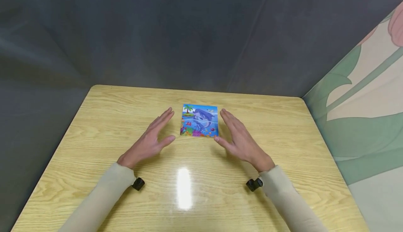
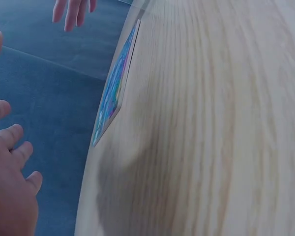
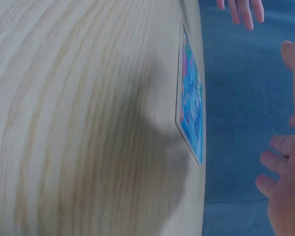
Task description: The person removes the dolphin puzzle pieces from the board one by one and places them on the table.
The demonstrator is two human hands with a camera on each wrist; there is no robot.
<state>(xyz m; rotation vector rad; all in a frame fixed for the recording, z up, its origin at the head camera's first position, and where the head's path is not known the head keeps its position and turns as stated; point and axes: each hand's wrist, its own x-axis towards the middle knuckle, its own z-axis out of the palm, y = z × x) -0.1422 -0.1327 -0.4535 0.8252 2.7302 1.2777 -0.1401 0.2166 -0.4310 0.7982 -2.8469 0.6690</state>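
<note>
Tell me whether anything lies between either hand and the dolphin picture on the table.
Nothing visible does. The picture lies flat on the table with the left hand open on one side and the right hand open on the other. Only bare wood shows in the gaps, and neither hand seems to touch the picture.

This is looking like a makeshift recording booth rather than a lived-in room: dark grey fabric [image 1: 176,32] is draping behind a light wooden bench [image 1: 283,148], and a printed leaf-pattern curtain [image 1: 365,113] is hanging alongside.
</note>
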